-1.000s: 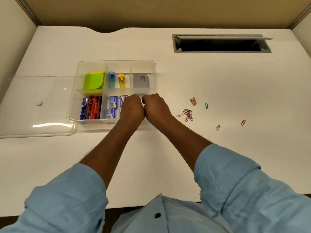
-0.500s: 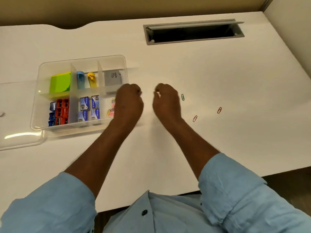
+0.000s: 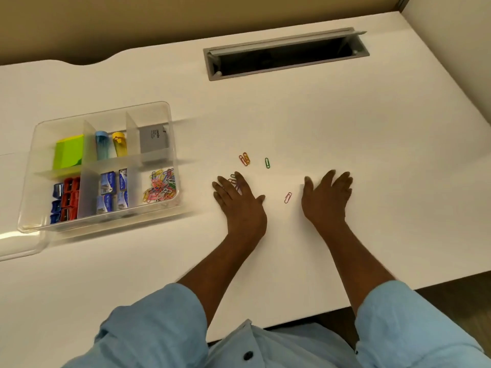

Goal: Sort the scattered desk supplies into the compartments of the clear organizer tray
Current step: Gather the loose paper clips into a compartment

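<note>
**Hands leave the tray for the last loose clips**

Head view: a second ago both hands were curled together over the near right compartment of the clear organizer tray [image 3: 170,120]. They have since swung right across the table [image 3: 372,128].

That compartment now shows a heap of coloured paper clips [image 3: 159,185], so a load seems to have just gone in.

- **Left hand:** the left hand [image 3: 240,205] lies flat with its fingers spread over a small cluster of clips [image 3: 233,180], gripping nothing.
- **Right hand:** the right hand [image 3: 326,199] is likewise spread flat on the bare table. Whether a clip sits under it I cannot tell.

Clips not yet in the tray:
- a pink clip [image 3: 287,197] between the hands
- two orange clips [image 3: 244,158] and a green clip [image 3: 267,163] just beyond the left fingers

The other compartments look filled — I judge that one more gather-and-drop would finish the sort.
</note>
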`<state>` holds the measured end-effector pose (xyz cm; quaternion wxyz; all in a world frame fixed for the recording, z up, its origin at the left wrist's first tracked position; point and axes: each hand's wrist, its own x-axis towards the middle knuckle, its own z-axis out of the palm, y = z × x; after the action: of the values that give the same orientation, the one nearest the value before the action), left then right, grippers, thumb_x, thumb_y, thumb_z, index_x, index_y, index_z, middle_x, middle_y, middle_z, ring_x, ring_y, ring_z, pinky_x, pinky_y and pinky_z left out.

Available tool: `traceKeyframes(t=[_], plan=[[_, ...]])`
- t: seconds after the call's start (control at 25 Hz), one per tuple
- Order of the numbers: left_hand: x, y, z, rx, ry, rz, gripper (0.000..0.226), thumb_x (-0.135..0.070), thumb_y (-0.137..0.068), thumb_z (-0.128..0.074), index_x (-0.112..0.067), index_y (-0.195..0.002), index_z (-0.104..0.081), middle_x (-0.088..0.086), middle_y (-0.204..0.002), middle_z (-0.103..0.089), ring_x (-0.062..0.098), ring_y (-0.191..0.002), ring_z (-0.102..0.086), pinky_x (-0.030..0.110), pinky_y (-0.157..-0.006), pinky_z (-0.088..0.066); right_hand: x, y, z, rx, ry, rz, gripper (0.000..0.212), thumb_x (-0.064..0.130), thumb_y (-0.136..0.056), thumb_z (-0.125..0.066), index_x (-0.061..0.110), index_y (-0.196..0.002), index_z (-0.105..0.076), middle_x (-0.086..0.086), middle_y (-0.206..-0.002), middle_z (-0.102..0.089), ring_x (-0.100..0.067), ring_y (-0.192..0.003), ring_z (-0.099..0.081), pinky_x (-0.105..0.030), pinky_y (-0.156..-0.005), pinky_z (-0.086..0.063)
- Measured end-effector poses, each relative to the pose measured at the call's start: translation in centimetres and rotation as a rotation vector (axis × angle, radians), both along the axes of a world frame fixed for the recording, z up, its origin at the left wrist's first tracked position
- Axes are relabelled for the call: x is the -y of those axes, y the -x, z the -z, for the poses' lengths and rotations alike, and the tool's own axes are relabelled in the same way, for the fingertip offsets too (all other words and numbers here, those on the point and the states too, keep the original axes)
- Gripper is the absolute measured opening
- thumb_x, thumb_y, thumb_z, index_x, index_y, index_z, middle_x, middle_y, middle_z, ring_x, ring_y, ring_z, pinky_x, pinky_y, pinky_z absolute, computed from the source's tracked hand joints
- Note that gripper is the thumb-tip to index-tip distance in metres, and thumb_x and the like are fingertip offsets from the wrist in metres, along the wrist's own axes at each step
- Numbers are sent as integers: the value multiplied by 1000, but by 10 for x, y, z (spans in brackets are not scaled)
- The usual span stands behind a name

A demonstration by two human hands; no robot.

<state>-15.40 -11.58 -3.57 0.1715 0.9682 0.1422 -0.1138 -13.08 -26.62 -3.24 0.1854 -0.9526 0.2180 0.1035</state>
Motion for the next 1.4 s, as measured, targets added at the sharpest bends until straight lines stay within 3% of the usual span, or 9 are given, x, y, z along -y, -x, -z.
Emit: traceKeyframes(t=[0.28,0.64,0.84,1.0,1.16,1.28,1.4], plan=[[3,1,14,73,-16,63,63,-31,-101,-23,1,-147,6,32,-153,9,44,-143,11,51,-119,4,-33,25,21,78,150,-312,78,57,-95,-19,5,-150,-1,-23,-157,6,-34,-147,10,-49,-119,6],[-8,0,16,86,25,176,54,-19,-102,-18,-4,-148,7,18,-157,13,32,-145,16,43,-119,9,-56,17,22,140,133,-574,62,39,-101,-17,9,-151,3,-16,-159,6,-27,-148,8,-44,-121,3],[-17,-2,15,131,89,228,56,-15,-100,-23,-7,-149,5,15,-158,10,30,-146,15,40,-119,10,-71,-23,9,150,-16,-742,57,35,-102,-24,25,-151,3,-10,-160,11,-25,-148,11,-43,-121,3],[-30,-5,16,107,70,312,57,-17,-101,-27,-9,-149,2,13,-159,5,30,-146,12,40,-121,5,-65,-48,5,93,87,-992,62,31,-98,-37,23,-152,-8,-4,-161,2,-24,-148,9,-45,-121,2],[-33,-6,12,70,32,366,53,-23,-103,-24,-10,-150,-2,15,-159,5,32,-146,10,40,-120,3,-52,-36,9,148,29,-933,55,23,-100,-31,15,-152,-13,-2,-161,-8,-20,-149,-1,-37,-121,-3],[-36,-3,9,63,9,387,58,-6,-98,-29,-6,-149,-3,18,-158,5,34,-146,10,39,-119,2,-44,-16,12,183,-18,-825,49,22,-103,-25,11,-150,-20,-3,-159,-15,-19,-149,-6,-32,-121,-4],[-35,3,6,63,58,370,61,8,-91,-30,2,-147,-7,24,-156,2,37,-146,5,40,-119,-2,-37,2,11,207,-70,-743,46,21,-102,-31,4,-145,-32,-9,-156,-26,-22,-147,-14,-27,-118,-7]])
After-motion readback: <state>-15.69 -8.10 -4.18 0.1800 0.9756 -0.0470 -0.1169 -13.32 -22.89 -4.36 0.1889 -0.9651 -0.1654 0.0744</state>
